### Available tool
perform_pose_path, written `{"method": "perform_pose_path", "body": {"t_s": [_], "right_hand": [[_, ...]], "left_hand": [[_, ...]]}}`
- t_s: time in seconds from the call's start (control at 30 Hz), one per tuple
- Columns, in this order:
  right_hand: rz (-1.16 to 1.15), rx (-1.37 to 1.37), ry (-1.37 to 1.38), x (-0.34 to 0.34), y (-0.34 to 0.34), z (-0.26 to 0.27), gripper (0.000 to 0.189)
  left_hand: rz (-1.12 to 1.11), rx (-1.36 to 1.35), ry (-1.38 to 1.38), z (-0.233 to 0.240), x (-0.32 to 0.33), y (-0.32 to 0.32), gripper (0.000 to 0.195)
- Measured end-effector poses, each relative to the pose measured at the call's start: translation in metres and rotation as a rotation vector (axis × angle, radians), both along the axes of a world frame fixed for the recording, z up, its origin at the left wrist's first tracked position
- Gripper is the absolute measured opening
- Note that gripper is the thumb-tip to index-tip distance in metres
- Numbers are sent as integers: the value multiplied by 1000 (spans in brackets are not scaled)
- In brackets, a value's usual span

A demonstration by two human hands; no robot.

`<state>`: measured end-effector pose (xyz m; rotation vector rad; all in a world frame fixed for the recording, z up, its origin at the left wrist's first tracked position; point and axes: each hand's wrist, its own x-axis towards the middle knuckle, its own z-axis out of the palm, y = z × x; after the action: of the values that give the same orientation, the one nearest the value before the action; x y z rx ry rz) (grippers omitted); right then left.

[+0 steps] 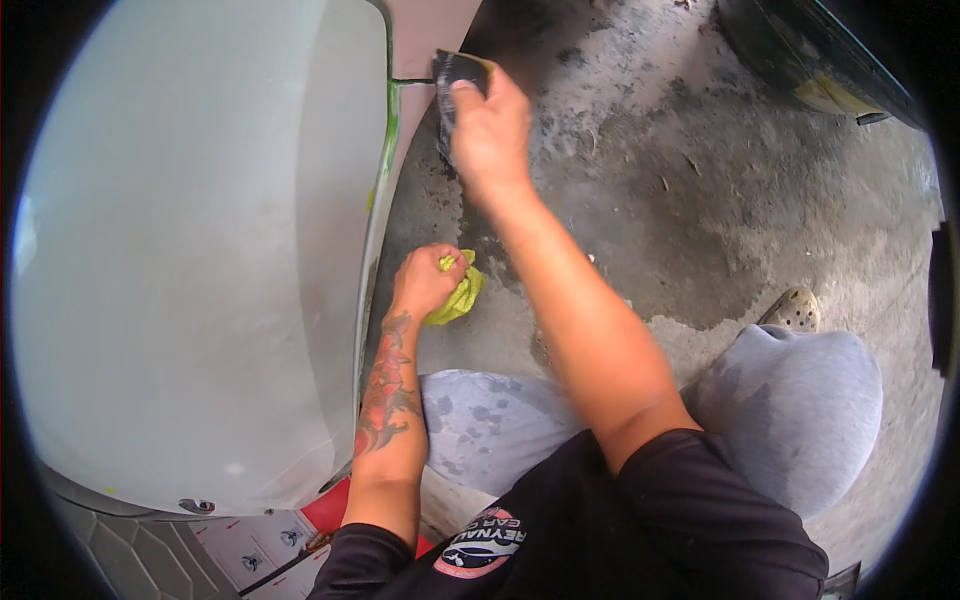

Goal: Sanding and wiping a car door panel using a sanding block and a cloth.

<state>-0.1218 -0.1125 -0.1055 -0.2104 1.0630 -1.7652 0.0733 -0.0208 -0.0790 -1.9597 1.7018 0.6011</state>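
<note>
My right hand (491, 127) grips a dark, flat pad or sheet (461, 71) with a yellowish edge, its far side at the pinkish body panel (424, 37); whether they touch is hard to tell. My left hand (431, 279) holds a crumpled yellow-green cloth (459, 296) beside the car, lower down. Along my left side stands a large pale grey car panel (187, 247), with green showing along its edge near the seam. A narrow dark gap runs across the pinkish panel towards the pad.
The concrete floor (675, 225) is wet and stained. A dark curved vehicle part (817, 60) stands at the upper right. My bent knees and a perforated clog (796, 309) are below. Printed sheets (255, 540) and a red surface (326, 506) lie at the lower left.
</note>
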Motion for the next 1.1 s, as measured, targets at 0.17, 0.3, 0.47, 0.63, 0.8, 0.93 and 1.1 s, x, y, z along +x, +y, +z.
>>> {"method": "perform_pose_path", "body": {"t_s": [0.17,0.3,0.47,0.63,0.8,0.93,1.1], "right_hand": [[85,20,367,-24,-15,-33,25],[243,-64,560,-29,-14,-21,25],[196,-168,661,-23,-27,-23,34],[83,-305,756,-17,-43,-31,33],[57,-292,748,-16,-42,-51,31],[1,-213,652,-23,-36,-56,28],[-48,-288,426,-61,-49,9,25]], "left_hand": [[-45,-61,56,-3,-5,1,18],[-21,-41,29,3,-8,0,19],[-43,-55,63,-2,-2,0,18],[-41,-53,74,0,-1,-1,16],[-44,-55,81,2,-4,-1,16],[-61,-85,124,-2,2,-1,16],[-24,-38,74,2,0,-1,17]]}}
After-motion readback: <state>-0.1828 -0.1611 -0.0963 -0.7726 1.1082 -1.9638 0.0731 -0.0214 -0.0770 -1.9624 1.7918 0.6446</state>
